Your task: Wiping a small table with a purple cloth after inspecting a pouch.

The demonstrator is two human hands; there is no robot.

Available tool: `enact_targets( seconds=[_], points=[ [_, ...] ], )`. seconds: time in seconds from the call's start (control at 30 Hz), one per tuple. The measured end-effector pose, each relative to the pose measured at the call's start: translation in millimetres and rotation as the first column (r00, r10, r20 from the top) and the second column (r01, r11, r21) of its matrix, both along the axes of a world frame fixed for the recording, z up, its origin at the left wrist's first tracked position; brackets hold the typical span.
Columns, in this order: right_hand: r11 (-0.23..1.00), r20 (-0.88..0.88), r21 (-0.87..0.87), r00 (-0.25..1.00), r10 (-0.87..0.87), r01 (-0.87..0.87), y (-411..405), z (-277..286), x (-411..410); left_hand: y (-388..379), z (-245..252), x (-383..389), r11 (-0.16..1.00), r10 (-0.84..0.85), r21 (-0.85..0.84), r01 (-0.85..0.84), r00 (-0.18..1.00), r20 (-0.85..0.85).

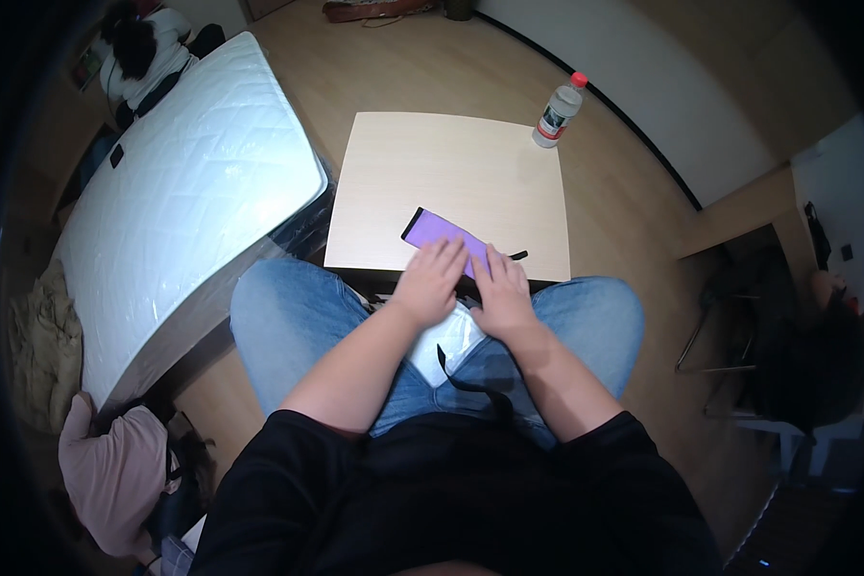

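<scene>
A flat purple fabric piece (432, 229) with a black edge lies slantwise on the pale wooden table (446, 165), close to its near side. My left hand (430, 282) is palm down, its extended fingers on the purple piece. Beside it, my right hand (502, 291) lays its spread fingers over the piece's near right end; neither hand visibly grips it. A short black strap end (520, 255) pokes out past my right fingers. Between my thighs rests a shiny white packet (443, 349), partly hidden by my forearms. A black strap (475, 387) curls across my lap.
A clear bottle with a red cap (558, 115) stands at the table's far right corner. Left of the table is a plastic-wrapped white mattress (194, 173) bearing a small black object (117, 156). People (144, 54) sit beyond it and at lower left. Chairs (720, 331) stand right.
</scene>
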State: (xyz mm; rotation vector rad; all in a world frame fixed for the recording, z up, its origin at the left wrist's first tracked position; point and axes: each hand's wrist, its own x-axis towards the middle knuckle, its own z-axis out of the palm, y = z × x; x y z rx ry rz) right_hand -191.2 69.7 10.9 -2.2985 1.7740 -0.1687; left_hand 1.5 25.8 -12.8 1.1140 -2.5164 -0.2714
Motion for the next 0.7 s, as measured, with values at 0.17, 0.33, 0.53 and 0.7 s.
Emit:
enact_targets(
  seconds=[0.17,0.33,0.53,0.7],
  points=[
    [0.970,0.033,-0.241,0.999,0.028,-0.020,-31,-19,-33,15,-10,-27,0.998,0.043,-0.042,-0.038,0.993,0.114],
    [0.949,-0.003,-0.220,0.973,0.229,-0.224,-50,-18,-46,11,-8,-15,1.000,0.024,0.005,-0.025,0.996,0.084],
    [0.920,0.117,-0.320,0.955,0.274,-0.225,-45,-13,-43,10,-8,-9,1.000,0.000,0.022,0.000,1.000,-0.005],
    [0.881,0.174,-0.394,0.920,0.352,-0.262,-37,1,-29,4,-10,-7,0.999,0.035,0.039,-0.029,0.984,-0.173]
  ],
)
